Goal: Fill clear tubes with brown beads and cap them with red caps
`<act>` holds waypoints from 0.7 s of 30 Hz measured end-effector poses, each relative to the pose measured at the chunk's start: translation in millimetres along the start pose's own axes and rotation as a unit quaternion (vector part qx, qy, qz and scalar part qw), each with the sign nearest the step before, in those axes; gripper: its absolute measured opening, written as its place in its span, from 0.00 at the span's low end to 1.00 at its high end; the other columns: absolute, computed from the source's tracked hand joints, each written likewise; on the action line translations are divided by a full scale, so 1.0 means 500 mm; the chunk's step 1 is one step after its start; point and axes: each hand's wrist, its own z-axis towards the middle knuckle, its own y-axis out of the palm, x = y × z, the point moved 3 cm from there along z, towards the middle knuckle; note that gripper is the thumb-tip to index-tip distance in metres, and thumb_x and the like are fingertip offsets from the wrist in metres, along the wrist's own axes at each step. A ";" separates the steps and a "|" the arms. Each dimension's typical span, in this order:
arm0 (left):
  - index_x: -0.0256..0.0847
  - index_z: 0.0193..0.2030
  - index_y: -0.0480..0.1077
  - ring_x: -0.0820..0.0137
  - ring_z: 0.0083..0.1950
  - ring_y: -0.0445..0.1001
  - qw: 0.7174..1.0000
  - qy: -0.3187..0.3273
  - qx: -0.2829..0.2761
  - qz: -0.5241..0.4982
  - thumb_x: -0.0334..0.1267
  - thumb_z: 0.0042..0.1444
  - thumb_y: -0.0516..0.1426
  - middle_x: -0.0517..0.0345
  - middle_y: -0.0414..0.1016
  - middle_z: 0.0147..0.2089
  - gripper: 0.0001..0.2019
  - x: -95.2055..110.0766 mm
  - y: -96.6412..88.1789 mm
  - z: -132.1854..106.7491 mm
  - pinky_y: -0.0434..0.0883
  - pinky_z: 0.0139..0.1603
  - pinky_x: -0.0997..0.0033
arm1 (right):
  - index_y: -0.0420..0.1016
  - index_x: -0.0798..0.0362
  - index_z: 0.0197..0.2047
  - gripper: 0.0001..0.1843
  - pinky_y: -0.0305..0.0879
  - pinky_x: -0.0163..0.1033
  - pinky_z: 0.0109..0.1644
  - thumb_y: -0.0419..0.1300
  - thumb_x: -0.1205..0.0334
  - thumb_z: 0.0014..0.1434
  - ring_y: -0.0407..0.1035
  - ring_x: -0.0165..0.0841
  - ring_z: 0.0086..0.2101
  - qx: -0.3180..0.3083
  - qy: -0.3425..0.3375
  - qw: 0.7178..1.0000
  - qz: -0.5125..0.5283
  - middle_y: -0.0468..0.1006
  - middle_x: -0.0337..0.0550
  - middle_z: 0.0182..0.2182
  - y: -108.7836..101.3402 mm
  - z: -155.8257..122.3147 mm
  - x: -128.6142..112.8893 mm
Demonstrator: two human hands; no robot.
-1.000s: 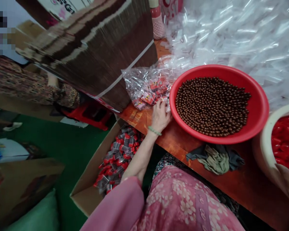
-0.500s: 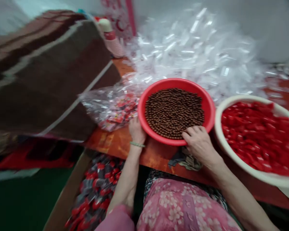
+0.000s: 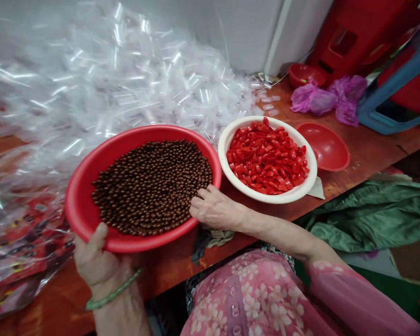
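Head camera: the left hand (image 3: 98, 261) grips the near rim of the red basin (image 3: 87, 186), thumb curled over the edge. The right hand (image 3: 215, 210) lies on the opposite rim, fingers bent onto the brown beads (image 3: 154, 184) heaped inside; whether it pinches any cannot be told. The basin overhangs the wooden tabletop's (image 3: 353, 154) front edge slightly. Just beside it, almost touching, sits one white bowl (image 3: 266, 196) of red caps (image 3: 266, 156). Two empty red bowls (image 3: 324, 147) stand farther right with open wood around them. Clear tubes (image 3: 108, 79) crowd behind; a plastic bag (image 3: 17, 242) presses in at left.
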 end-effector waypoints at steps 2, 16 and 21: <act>0.69 0.41 0.82 0.59 0.63 0.77 0.999 -0.016 0.011 -0.030 0.35 0.47 0.64 0.90 0.83 0.51 0.18 0.015 0.021 -0.016 0.64 0.78 0.50 | 0.77 0.54 0.43 0.18 0.69 0.44 0.50 0.46 0.69 0.74 0.71 0.34 0.46 -0.007 -0.026 1.000 0.010 0.80 0.42 0.43 0.008 -0.010 0.013; 0.39 0.44 0.74 0.73 0.36 0.69 0.997 -0.051 0.050 -0.035 0.31 0.34 0.60 0.61 0.76 0.37 0.24 -0.002 0.064 -0.064 0.73 0.40 0.71 | 0.76 0.57 0.42 0.12 0.60 0.48 0.45 0.51 0.71 0.72 0.66 0.41 0.42 -0.034 -0.058 0.997 0.026 0.78 0.50 0.39 0.026 -0.061 0.075; 0.43 0.58 0.71 0.70 0.38 0.73 0.998 -0.059 0.008 0.034 0.34 0.44 0.58 0.57 0.77 0.45 0.29 -0.022 0.056 -0.099 0.75 0.40 0.71 | 0.78 0.58 0.46 0.10 0.57 0.47 0.48 0.55 0.73 0.68 0.65 0.41 0.42 -0.006 -0.067 0.997 0.031 0.80 0.50 0.41 0.028 -0.095 0.082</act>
